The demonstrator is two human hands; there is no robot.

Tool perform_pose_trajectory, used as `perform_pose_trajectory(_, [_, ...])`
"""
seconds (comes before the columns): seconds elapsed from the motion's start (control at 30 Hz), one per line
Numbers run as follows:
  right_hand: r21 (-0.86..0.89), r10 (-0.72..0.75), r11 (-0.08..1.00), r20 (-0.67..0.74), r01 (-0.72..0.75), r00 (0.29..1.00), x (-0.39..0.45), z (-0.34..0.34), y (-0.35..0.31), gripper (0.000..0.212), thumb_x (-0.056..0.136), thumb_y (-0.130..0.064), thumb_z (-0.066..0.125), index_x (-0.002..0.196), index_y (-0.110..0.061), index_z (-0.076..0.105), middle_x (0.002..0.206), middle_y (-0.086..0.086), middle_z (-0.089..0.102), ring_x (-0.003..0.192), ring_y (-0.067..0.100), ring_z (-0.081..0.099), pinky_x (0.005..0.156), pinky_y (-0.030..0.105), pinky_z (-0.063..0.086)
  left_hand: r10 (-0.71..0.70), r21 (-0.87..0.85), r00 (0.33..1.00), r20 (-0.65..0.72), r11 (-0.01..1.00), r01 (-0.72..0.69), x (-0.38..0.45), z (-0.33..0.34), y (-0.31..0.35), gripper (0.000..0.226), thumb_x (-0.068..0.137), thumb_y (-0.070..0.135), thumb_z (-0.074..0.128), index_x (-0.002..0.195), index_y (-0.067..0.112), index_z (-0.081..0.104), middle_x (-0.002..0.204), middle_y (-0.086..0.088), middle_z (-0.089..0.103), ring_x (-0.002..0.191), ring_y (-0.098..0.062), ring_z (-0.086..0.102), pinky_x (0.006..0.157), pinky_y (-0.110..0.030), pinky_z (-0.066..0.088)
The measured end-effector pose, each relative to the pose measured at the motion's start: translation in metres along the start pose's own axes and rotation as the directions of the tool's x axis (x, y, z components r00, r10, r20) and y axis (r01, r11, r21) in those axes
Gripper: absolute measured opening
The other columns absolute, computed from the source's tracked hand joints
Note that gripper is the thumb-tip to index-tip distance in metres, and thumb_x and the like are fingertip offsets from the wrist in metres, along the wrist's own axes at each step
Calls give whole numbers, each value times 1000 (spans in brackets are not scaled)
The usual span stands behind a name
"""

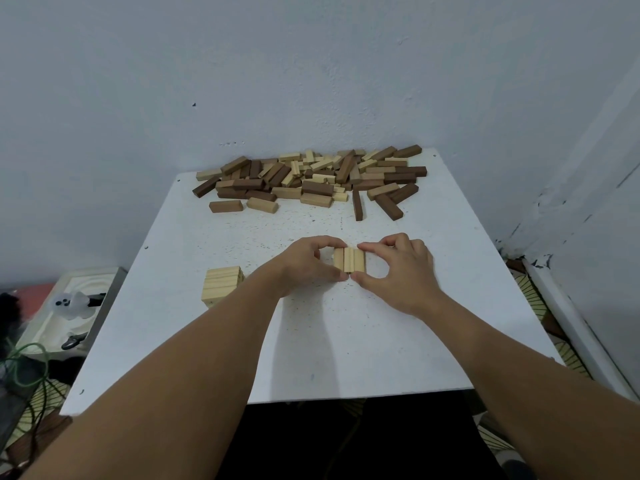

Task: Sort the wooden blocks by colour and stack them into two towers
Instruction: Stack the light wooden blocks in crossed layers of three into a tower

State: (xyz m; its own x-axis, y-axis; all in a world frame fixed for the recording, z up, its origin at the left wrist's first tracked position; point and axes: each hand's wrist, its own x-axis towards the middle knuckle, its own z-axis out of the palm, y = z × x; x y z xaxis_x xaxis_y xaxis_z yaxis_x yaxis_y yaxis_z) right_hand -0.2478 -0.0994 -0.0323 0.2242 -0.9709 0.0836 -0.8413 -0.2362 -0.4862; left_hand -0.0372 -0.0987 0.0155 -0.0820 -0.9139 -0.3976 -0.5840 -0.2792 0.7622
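Because three pale blocks (349, 260) have to sit flush before they can serve as a layer, you hold them side by side between both hands near the middle of the white table (346, 348). Your left hand (308, 263) curls round their left side, forefinger over the far ends and thumb at the near ends; your right hand (398, 271) mirrors it on the right, so each hand is pinched onto the set rather than spread wide. That grip looks meant to square the ends and close the gaps.

Just left of your left forearm stands the pale tower (221, 284), a few layers high, partly hidden by the arm. I judge the trio is bound for its top, laid crosswise. No dark tower is visible yet.

The unsorted heap (311, 178), dark and pale blocks mixed, lies along the far edge, well apart from your hands, which leaves working room in front.

The tabletop is painted white, speckled and scuffed, pushed into a corner of pale, marked walls (311, 64). Below its left edge sits a tray of clutter (69, 306) with a green cord (24, 362) beside it; patterned flooring (568, 355) shows on the right.
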Motion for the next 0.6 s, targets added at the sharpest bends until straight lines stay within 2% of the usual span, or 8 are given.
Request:
perform_pose_trajectory(0.33, [24,37,999,167,-41,985,6,-14,-7,61,81,-76,64,137,-60,48,138,-11,36,133,22,27,115,43,16,43,49,999,19,998,-44,-2,-2,-5,53,80,25,89,125,43,67,93,2,43,78,-14,45,64,-24,36])
perform_pose_trajectory(0.5, [35,41,998,175,-48,984,8,-15,-7,59,81,-76,65,136,-60,50,135,-13,36,133,21,27,114,43,15,69,110,997,20,991,-71,-3,-1,-5,53,86,29,85,132,42,63,94,1,45,78,-13,45,65,-24,36])
perform_pose_trajectory(0.6, [43,29,998,159,-36,987,6,-15,-8,59,80,-77,65,134,-59,52,126,-17,35,131,18,28,114,42,14,89,160,996,32,983,-93,-3,0,-5,52,90,32,80,137,42,60,98,0,46,81,-14,46,67,-25,37])
